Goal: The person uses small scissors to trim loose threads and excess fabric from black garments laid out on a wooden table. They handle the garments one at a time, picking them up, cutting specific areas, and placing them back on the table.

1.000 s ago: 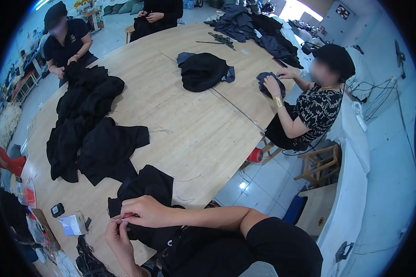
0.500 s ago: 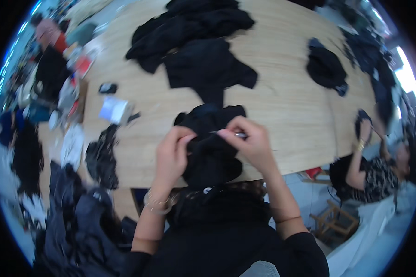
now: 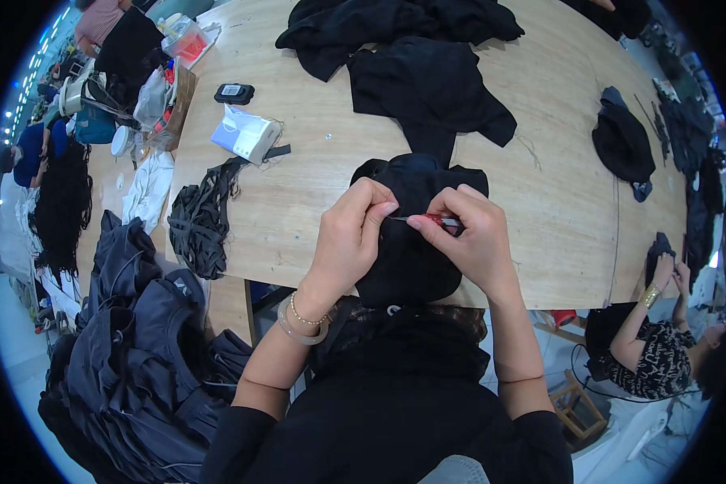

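Note:
A black garment lies bunched at the table's front edge, right before me. Over its upper part, my left hand is closed in a pinch; what sits between its thumb and forefinger is too small or dark to make out. Close by on the right, my right hand grips a small red-and-metal tool. Its thin tip points left, almost reaching the left fingertips; the fingers hide its full shape. Past the bunched garment, another flat black garment piece is spread out.
More black cloth is heaped at the far edge. Leftward are a tissue pack, a small black device and dark strips. Dark garments pile up at lower left. A black cap-like item and a co-worker are on the right.
The view has shifted, so the table's things appear farther right and mostly higher. My hands have drawn closer together over the garment, and the tool's red part now shows.

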The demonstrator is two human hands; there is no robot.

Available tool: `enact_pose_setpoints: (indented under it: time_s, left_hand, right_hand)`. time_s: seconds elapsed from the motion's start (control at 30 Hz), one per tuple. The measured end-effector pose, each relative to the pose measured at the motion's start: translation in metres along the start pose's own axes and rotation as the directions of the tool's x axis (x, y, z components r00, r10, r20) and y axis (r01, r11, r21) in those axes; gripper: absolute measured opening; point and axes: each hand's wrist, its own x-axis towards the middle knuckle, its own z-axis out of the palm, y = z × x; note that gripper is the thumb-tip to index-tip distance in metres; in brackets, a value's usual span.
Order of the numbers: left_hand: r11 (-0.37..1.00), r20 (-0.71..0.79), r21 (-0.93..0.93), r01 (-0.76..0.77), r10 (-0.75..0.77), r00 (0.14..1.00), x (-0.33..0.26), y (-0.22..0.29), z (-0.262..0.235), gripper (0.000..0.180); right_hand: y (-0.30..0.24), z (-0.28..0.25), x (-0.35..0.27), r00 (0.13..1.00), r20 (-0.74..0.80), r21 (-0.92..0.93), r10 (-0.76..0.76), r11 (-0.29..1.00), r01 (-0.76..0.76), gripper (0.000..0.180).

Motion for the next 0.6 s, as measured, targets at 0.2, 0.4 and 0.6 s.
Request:
enact_pose_setpoints:
  time_s: [0.2,0.4,0.6]
  left_hand:
    - [1.000,-0.011,0.013,-0.019,0.019,1.000,0.0011,0.0007,0.0011,0.010]
    - [1.000,-0.006,0.017,-0.018,0.018,1.000,0.0004,0.0018,0.0016,0.009]
    - [0.997,-0.012,-0.064,0.049,-0.050,0.999,-0.0008,0.0017,0.0032,0.012]
  right_hand:
    - [-0.0030,0.0021,0.0033,1.000,-0.003,-0.024,-0.021,0.999,0.021,0.030]
    - [-0.0035,0.0032,0.0029,1.000,-0.002,-0.042,-0.030,0.999,0.030,0.031]
    - [-0.0030,0.0050,0.0017,1.000,0.016,-0.019,-0.004,1.000,0.004,0.031]
